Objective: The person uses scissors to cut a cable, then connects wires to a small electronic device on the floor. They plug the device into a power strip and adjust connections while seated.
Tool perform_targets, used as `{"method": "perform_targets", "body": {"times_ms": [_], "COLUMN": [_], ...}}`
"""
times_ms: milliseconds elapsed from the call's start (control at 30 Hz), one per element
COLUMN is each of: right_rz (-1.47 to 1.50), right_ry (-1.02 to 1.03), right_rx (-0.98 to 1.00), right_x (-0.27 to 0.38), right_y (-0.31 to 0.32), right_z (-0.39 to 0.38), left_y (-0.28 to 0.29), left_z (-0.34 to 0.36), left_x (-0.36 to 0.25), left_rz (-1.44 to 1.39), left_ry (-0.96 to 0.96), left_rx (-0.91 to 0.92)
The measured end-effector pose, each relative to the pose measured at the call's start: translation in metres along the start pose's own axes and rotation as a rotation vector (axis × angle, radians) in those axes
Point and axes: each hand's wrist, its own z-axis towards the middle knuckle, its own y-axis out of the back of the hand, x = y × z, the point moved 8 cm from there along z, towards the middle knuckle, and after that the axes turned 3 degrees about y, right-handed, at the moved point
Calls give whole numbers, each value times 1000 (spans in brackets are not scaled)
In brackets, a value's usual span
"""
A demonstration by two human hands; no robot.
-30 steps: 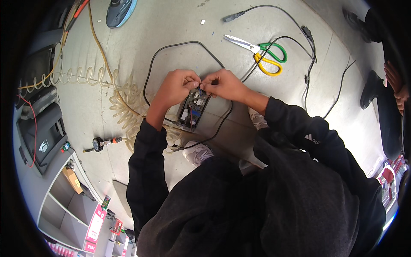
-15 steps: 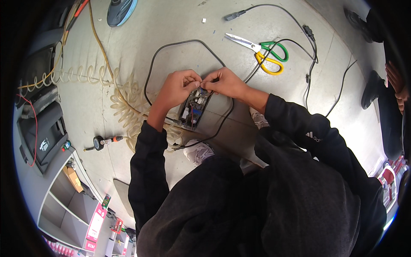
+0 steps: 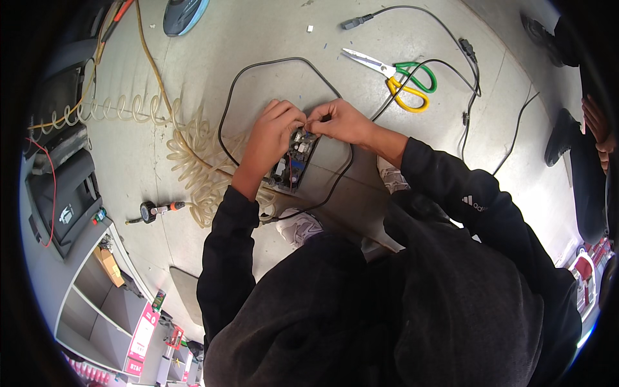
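An open electronics unit (image 3: 295, 169) with a circuit board, white parts and red and blue bits sits on the floor between my feet. My left hand (image 3: 278, 134) and my right hand (image 3: 333, 124) meet over its top end with closed, pinching fingers; what they pinch is too small to make out. A black cable (image 3: 256, 62) loops around the unit. Scissors (image 3: 418, 103) with green and yellow handles lie open beyond my right hand. Coiled clear hose (image 3: 187, 161) is heaped left of the unit.
An inflator gun with gauge (image 3: 147, 213) lies at left, near black cases (image 3: 74, 187) and a shelving unit (image 3: 87, 309). Power cords (image 3: 469, 77) trail at the right. A shoe (image 3: 184, 14) is at the top; another person's legs (image 3: 583, 193) and hands (image 3: 596, 126) are at the far right.
My left hand has tipped, with its back turned more upward and its wrist slightly further right. My right hand remains pinched at the unit's top end. The view has shifted slightly.
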Motion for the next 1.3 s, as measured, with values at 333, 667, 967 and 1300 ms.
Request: {"method": "perform_targets", "body": {"times_ms": [333,667,967,1300], "right_rz": [-114,-494,-698,-657], "right_ry": [202,392,461,379], "right_rx": [-78,-221,-196,-82], "right_x": [3,26,48,39], "right_y": [-1,-1,-10,-14], "right_z": [-2,-14,-22,-16], "left_y": [4,-18,-13,-10], "left_z": [-18,-14,-6,9], "left_x": [57,64,52,25], "left_rz": [-221,-191,-329,-90], "left_ry": [747,776,732,388], "left_rx": [9,111,315,521]}}
